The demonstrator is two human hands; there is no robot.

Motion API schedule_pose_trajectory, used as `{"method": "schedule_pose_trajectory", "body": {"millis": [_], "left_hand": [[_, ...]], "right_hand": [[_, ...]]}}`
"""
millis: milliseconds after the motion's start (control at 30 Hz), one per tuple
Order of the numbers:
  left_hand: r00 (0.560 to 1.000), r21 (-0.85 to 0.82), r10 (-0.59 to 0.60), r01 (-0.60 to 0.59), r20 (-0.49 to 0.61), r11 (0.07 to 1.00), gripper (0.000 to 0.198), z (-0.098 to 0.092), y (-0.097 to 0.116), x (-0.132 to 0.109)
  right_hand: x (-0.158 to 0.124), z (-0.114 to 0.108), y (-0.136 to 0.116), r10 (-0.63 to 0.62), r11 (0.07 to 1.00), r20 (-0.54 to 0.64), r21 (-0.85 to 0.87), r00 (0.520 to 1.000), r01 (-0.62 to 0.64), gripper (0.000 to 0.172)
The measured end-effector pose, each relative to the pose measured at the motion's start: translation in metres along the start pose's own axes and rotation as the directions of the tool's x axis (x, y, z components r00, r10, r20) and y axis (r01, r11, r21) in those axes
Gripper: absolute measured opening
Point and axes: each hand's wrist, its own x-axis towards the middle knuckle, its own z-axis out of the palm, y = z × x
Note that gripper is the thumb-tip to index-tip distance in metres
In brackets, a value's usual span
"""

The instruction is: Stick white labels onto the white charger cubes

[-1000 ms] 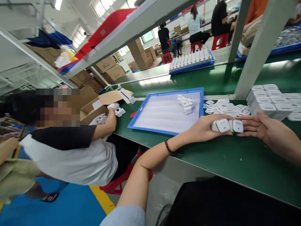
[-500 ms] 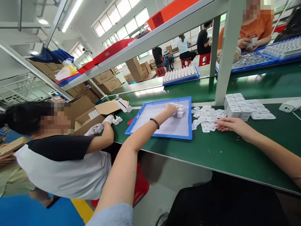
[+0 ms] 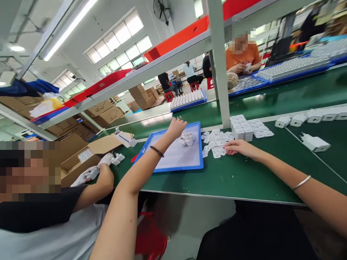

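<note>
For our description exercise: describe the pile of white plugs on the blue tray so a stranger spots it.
On the long green bench lies a blue tray. By its far right corner, beside the left hand, white plugs huddle: the only plugs on the tray.

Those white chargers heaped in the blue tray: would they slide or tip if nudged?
Probably light and stiff: the white chargers look like small hard plastic blocks. Lying jumbled on the blue tray, they would likely slide, not roll.

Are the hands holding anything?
Nothing that I can see: left hand hovers above the blue tray by the chargers; right hand lies flat on white labels.
</note>
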Motion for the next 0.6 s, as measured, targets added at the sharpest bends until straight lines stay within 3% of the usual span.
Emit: {"method": "schedule_pose_trajectory", "body": {"millis": [133,200,267,367,500,567,600], "left_hand": [[0.980,-0.089,0.130,-0.144,-0.148,0.986,0.024,-0.009,0.040,-0.018],[0.951,-0.142,0.228,-0.260,-0.208,0.955,0.019,-0.003,0.071,-0.026],[0.908,-0.190,0.325,-0.379,-0.263,0.906,0.018,0.007,0.101,-0.031],[0.850,-0.256,0.416,-0.502,-0.323,0.826,0.016,0.025,0.136,-0.031],[0.838,-0.359,0.405,-0.528,-0.365,0.770,0.016,0.041,0.150,-0.023],[0.845,-0.425,0.382,-0.523,-0.375,0.739,0.016,0.045,0.148,-0.020],[0.848,-0.459,0.372,-0.520,-0.377,0.720,0.016,0.047,0.147,-0.019]], "right_hand": [[-0.004,0.007,-0.011,-0.049,0.993,-0.088,-0.107,0.995,0.039,0.027],[-0.004,0.007,-0.018,-0.084,0.983,-0.216,-0.176,0.973,0.046,0.032],[-0.003,-0.002,-0.027,-0.123,0.964,-0.378,-0.265,0.918,0.020,0.032],[-0.011,-0.030,-0.035,-0.188,0.909,-0.609,-0.405,0.770,-0.098,0.032],[-0.047,-0.076,-0.024,-0.200,0.786,-0.850,-0.436,0.487,-0.439,0.044],[-0.067,-0.096,-0.010,-0.143,0.707,-0.908,-0.372,0.394,-0.601,0.046],[-0.076,-0.104,-0.002,-0.104,0.666,-0.919,-0.348,0.380,-0.660,0.043]]}}
